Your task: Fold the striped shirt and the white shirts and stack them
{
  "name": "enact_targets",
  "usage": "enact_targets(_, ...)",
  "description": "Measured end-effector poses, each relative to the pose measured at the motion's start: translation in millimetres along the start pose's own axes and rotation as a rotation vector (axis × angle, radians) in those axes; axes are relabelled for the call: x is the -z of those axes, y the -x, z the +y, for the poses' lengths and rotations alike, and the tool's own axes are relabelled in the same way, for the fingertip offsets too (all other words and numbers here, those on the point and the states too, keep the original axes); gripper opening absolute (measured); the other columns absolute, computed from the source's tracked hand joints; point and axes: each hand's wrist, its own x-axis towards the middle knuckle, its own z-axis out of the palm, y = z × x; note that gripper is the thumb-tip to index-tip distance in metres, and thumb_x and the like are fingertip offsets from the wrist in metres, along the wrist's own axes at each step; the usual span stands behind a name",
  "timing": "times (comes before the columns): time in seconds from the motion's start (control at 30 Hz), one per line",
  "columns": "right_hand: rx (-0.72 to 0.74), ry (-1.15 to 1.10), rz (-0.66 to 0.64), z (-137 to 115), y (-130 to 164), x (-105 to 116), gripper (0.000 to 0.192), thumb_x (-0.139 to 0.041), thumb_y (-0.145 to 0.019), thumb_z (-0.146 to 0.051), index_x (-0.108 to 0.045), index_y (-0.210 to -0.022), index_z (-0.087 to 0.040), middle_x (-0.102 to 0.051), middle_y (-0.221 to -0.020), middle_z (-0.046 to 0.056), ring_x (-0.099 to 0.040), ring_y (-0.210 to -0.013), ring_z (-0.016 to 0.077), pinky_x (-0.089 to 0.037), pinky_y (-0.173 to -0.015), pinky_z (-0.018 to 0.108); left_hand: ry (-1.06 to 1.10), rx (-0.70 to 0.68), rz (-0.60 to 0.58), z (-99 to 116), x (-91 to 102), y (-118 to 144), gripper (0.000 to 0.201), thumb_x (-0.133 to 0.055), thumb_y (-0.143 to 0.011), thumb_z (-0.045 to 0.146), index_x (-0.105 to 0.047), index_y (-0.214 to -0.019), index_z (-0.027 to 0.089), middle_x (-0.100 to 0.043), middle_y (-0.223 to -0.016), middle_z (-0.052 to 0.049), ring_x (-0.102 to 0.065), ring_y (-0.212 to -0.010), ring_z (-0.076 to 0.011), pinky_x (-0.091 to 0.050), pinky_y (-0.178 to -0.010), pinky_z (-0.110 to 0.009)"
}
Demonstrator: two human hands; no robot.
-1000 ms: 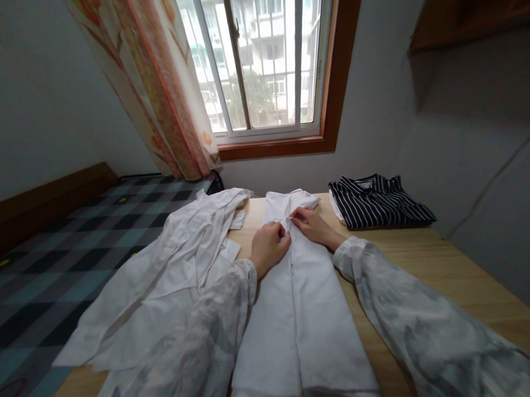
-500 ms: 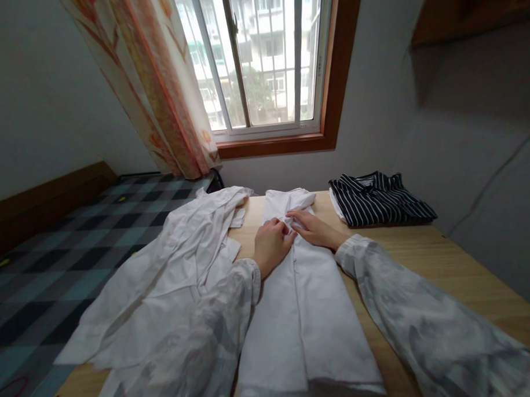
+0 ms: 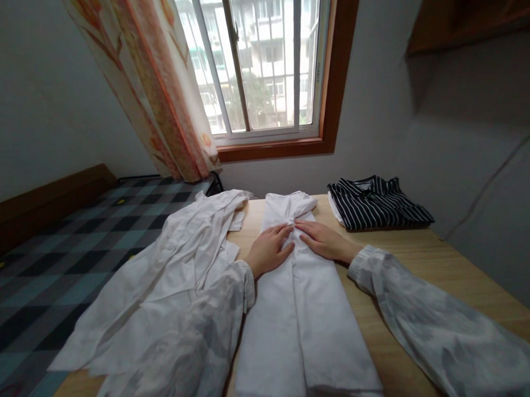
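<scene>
A white shirt lies lengthwise in front of me, its two sides folded in so that their edges meet along the middle. My left hand rests flat on its upper left part, fingers stretched toward the middle seam. Opposite it, my right hand lies flat on the upper right part, fingers out and pointing at the same seam. The fingertips of both hands come close together just below the collar end. Neither hand grips the cloth.
Another white garment lies loosely spread at the left, partly under my left sleeve. A folded black-and-white striped shirt sits at the back right of the wooden table. Beyond the left edge is a checked bed; a window is ahead.
My left hand has gone from curled fingers at the seam to lying flat. My right hand has slid slightly nearer to me and flattened on the shirt.
</scene>
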Motion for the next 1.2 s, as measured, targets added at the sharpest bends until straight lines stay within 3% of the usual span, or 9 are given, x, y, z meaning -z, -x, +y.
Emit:
enact_targets(0.1, -0.136, 0.005, 0.14, 6, -14, 11, 0.043, -0.05, -0.108, -0.019, -0.069, -0.146, -0.018, -0.077, -0.139, 0.016, -0.073, -0.128, 0.0301, -0.057, -0.116, 0.048, 0.032, 0.048, -0.004, -1, -3.6, 1, 0.038, -0.064, -0.107, 0.038, -0.069, -0.142, 0.022, -0.071, -0.154, -0.014, -0.067, -0.143, -0.033, -0.052, -0.125, -0.049)
enact_targets(0.2, -0.211, 0.182, 0.249, 17, -39, 23, 0.059, -0.054, -0.093, -0.004, -0.066, -0.15, -0.016, -0.071, -0.144, 0.019, -0.069, -0.13, 0.0316, -0.056, -0.115, 0.046, 0.063, 0.067, 0.037, 2, -2.2, 3, 0.032, -0.068, -0.104, 0.037, -0.071, -0.133, 0.024, -0.075, -0.145, -0.012, -0.071, -0.135, -0.0325, -0.055, -0.119, -0.048)
enact_targets(0.33, -0.207, 0.431, 0.137, 38, -70, 40, 0.07, -0.061, -0.085, 0.003, -0.072, -0.149, -0.021, -0.066, -0.159, 0.017, -0.063, -0.136, 0.0355, -0.051, -0.117, 0.049, 0.068, 0.062, 0.038, 8, 3.0, 8, 0.029, -0.07, -0.102, 0.036, -0.071, -0.128, 0.025, -0.077, -0.139, -0.011, -0.073, -0.13, -0.0325, -0.057, -0.115, -0.048)
enact_targets(0.47, -0.13, 0.421, -0.035, 65, -90, 52, 0.037, -0.071, -0.084, -0.005, -0.087, -0.113, -0.023, -0.078, -0.143, 0.013, -0.065, -0.138, 0.0334, -0.047, -0.122, 0.046, 0.077, 0.056, 0.029, 12, 6.2, 15, 0.029, -0.071, -0.1, 0.036, -0.07, -0.127, 0.026, -0.077, -0.137, -0.011, -0.073, -0.129, -0.0326, -0.056, -0.114, -0.049)
enact_targets(0.67, -0.167, 0.21, 0.048, 93, -112, 61, 0.029, -0.063, -0.095, -0.009, -0.086, -0.109, -0.021, -0.086, -0.115, 0.009, -0.077, -0.107, 0.0235, -0.056, -0.101, 0.032, 0.126, 0.06, 0.028, 15, 8.3, 20, 0.029, -0.075, -0.096, 0.034, -0.07, -0.123, 0.026, -0.079, -0.133, -0.009, -0.073, -0.127, -0.0321, -0.055, -0.112, -0.049)
enact_targets(0.83, -0.211, 0.225, 0.185, 88, -127, 51, 0.018, -0.069, -0.099, -0.02, -0.084, -0.108, -0.021, -0.085, -0.11, 0.01, -0.074, -0.11, 0.0254, -0.055, -0.103, 0.033, 0.158, 0.081, 0.043, 17, 8.0, 21, 0.028, -0.078, -0.093, 0.037, -0.071, -0.118, 0.026, -0.08, -0.132, -0.009, -0.073, -0.125, -0.0324, -0.054, -0.112, -0.049)
enact_targets(0.97, -0.266, 0.136, 0.19, 80, -137, 30, 0.033, -0.069, -0.098, -0.019, -0.078, -0.13, -0.019, -0.081, -0.13, 0.014, -0.071, -0.123, 0.0273, -0.052, -0.112, 0.038, 0.216, 0.246, 0.095, 18, 6.4, 19, 0.024, -0.073, -0.101, 0.045, -0.071, -0.115, 0.026, -0.081, -0.107, -0.007, -0.077, -0.098, -0.0267, -0.059, -0.092, -0.041)
enact_targets(1.07, -0.325, 0.041, 0.155, 80, -138, 14, 0.043, -0.067, -0.096, -0.016, -0.072, -0.14, -0.017, -0.081, -0.131, 0.015, -0.075, -0.114, 0.0252, -0.056, -0.104, 0.037, 0.252, 0.38, 0.092, 19, 8.3, 8, 0.027, -0.066, -0.107, 0.052, -0.069, -0.117, 0.027, -0.082, -0.102, -0.004, -0.075, -0.083, -0.0227, -0.057, -0.077, -0.035)
enact_targets(1.2, -0.331, -0.005, 0.127, 82, -136, 1, 0.034, -0.062, -0.099, -0.019, -0.072, -0.131, -0.017, -0.084, -0.119, 0.011, -0.076, -0.101, 0.0212, -0.058, -0.093, 0.031, 0.157, 0.411, 0.021, 13, 16.1, -18, 0.022, -0.053, -0.114, 0.042, -0.071, -0.116, 0.028, -0.085, -0.106, -0.004, -0.079, -0.093, -0.0242, -0.056, -0.08, -0.035)
